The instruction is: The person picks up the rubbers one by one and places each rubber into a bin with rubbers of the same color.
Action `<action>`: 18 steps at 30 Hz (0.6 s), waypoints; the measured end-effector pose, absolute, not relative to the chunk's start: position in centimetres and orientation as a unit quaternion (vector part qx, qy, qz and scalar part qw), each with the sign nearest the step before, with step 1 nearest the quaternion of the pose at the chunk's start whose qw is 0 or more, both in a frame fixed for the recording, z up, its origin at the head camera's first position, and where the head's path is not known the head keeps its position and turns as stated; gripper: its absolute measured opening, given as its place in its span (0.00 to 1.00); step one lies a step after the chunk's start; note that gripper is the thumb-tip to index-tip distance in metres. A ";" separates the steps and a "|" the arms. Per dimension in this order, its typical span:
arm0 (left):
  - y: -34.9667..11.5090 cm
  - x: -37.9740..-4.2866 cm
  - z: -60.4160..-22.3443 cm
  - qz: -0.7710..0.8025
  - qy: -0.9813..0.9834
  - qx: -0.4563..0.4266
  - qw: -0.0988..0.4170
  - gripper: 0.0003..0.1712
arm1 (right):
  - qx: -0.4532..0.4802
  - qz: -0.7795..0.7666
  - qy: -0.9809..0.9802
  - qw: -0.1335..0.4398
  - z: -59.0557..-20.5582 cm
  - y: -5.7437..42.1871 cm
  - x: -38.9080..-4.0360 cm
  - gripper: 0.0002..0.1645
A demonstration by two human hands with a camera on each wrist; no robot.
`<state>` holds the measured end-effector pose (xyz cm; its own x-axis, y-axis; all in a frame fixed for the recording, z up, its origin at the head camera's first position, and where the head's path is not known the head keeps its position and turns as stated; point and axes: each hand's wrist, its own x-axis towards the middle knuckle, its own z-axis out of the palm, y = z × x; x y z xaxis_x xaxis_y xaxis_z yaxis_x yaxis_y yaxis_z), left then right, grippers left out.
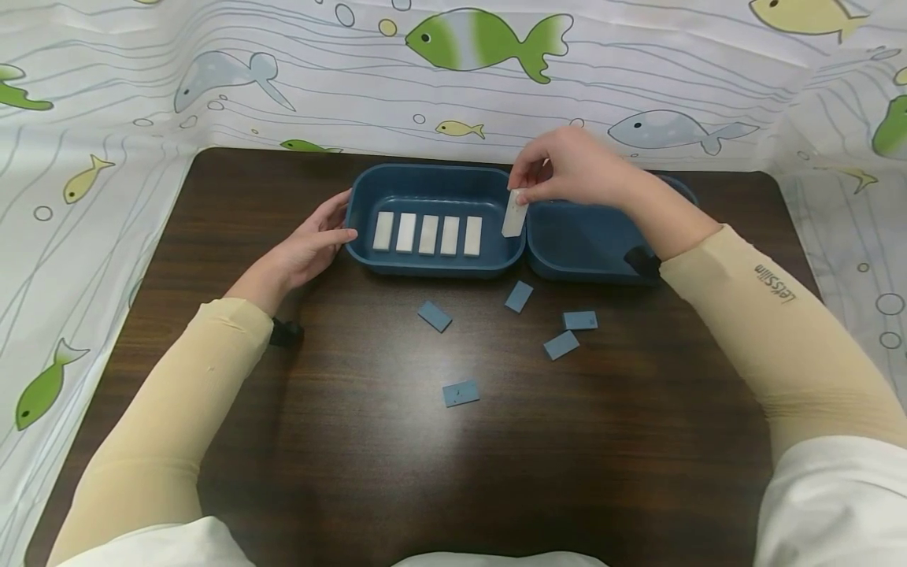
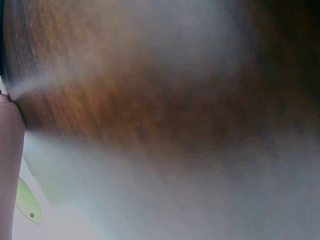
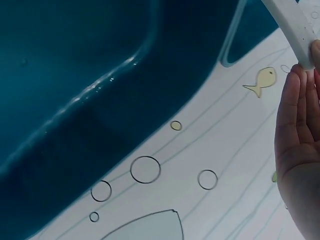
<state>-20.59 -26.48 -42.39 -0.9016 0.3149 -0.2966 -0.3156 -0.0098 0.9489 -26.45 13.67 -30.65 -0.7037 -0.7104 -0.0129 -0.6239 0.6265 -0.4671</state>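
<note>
My left hand (image 1: 313,242) holds the left end of a dark blue bin (image 1: 439,269), thumb at the rim and fingers along the outer wall. In that bin several white rectangular blocks (image 1: 428,235) stand in a row, side by side. Between thumb and fingertips, my right hand (image 1: 574,169) pinches another white block (image 1: 515,214), tilted over the bin's right end. The right wrist view shows this white block (image 3: 295,30) at the fingertips. Only a sliver of the left hand (image 2: 9,165) shows at the left edge of the left wrist view.
A second dark blue bin (image 1: 574,236) sits against the first on the right, partly behind the right forearm. Several small blue-grey blocks (image 1: 461,393) lie scattered on the dark wooden table (image 1: 354,472) in front. A fish-patterned white curtain (image 1: 368,102) surrounds the back and sides.
</note>
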 end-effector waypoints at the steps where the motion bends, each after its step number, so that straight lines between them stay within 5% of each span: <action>1: -26.5 -20.6 -42.4 0.711 0.668 0.000 0.222 0.46 | -0.371 -0.221 0.896 0.099 -30.8 13.6 -26.6 0.08; 18: -26.6 -20.7 -42.6 0.709 0.670 -0.003 0.222 0.46 | -0.376 -0.200 0.894 0.139 -33.7 12.9 -28.6 0.08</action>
